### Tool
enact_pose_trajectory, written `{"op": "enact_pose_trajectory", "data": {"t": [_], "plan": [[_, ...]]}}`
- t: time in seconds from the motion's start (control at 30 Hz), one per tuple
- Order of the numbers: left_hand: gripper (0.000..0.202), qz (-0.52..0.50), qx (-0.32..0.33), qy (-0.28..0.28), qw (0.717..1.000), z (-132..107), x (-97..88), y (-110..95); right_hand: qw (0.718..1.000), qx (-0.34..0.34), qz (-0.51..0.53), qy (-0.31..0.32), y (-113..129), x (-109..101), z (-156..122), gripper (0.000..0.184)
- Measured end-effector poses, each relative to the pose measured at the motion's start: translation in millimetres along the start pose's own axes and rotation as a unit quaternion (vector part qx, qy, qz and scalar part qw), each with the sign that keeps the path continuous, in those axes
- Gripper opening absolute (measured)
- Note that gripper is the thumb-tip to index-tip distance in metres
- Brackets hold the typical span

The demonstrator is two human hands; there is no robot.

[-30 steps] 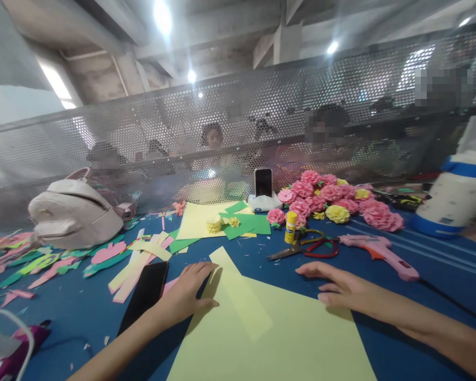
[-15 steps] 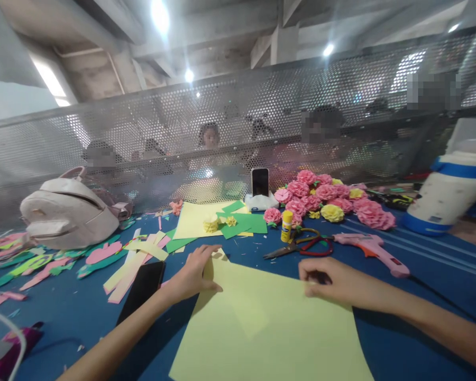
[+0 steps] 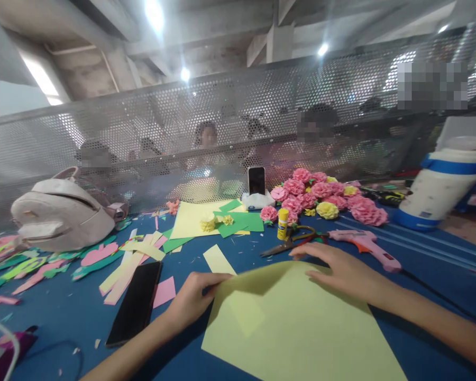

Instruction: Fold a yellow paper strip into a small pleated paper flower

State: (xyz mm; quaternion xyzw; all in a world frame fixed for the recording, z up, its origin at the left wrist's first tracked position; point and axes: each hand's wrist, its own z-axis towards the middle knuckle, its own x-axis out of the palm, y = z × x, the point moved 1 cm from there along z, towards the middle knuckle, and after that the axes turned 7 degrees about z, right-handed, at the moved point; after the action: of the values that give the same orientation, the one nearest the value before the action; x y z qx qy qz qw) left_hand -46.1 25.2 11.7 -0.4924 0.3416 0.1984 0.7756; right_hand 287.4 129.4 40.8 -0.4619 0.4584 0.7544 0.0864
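Observation:
A large pale yellow paper sheet (image 3: 301, 323) lies tilted in front of me, its far edge bowed up off the table. My left hand (image 3: 196, 296) pinches the sheet's far left corner between thumb and fingers. Over the far right edge, my right hand (image 3: 339, 270) has its fingers stretched and thumb apart, touching or just above the paper. A pale yellow paper strip (image 3: 217, 258) sticks out beyond the far edge; a paler strip shape shows through the sheet. Just past my right hand lie scissors or pliers (image 3: 280, 247), their handles partly covered.
Beyond stand a glue stick (image 3: 283, 224), pink and yellow paper flowers (image 3: 321, 193) and a propped phone (image 3: 256, 181). A pink glue gun (image 3: 367, 246) and bottle (image 3: 440, 185) are right. Left are a black phone (image 3: 137, 301), paper scraps (image 3: 122, 270) and a backpack (image 3: 63, 217).
The sheet has turned and slid right, its far edge lifting. My left hand has come nearer and closed on the corner. My right hand's curled fingers have straightened. More of the strip shows.

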Motion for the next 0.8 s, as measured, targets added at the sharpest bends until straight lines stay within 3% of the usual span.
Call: {"op": "enact_pose_trajectory", "data": {"t": [0.17, 0.27, 0.37, 0.57, 0.8], "plan": [[0.052, 0.091, 0.116, 0.004, 0.989, -6.9, 14.6, -2.3, 0.994, -0.102, -0.014, 0.027, 31.6, 19.9, -6.7, 0.036], [0.051, 0.133, 0.154, 0.014, 0.979, -8.4, 19.8, -5.8, 0.982, -0.177, -0.011, 0.061, 49.1, 27.2, -7.7, 0.031], [0.048, 0.118, 0.15, 0.023, 0.981, -7.5, 20.9, -9.4, 0.975, -0.21, 0.001, 0.074, 55.6, 31.4, -5.7, 0.028], [0.049, 0.05, 0.094, 0.018, 0.994, -5.8, 17.2, -4.8, 0.969, -0.235, 0.074, 0.009, 51.2, 28.7, 1.2, 0.025], [0.052, 0.023, 0.089, 0.025, 0.995, -4.5, 11.7, -2.1, 0.957, -0.275, 0.089, -0.018, 46.2, 22.7, -5.6, 0.027]]}}
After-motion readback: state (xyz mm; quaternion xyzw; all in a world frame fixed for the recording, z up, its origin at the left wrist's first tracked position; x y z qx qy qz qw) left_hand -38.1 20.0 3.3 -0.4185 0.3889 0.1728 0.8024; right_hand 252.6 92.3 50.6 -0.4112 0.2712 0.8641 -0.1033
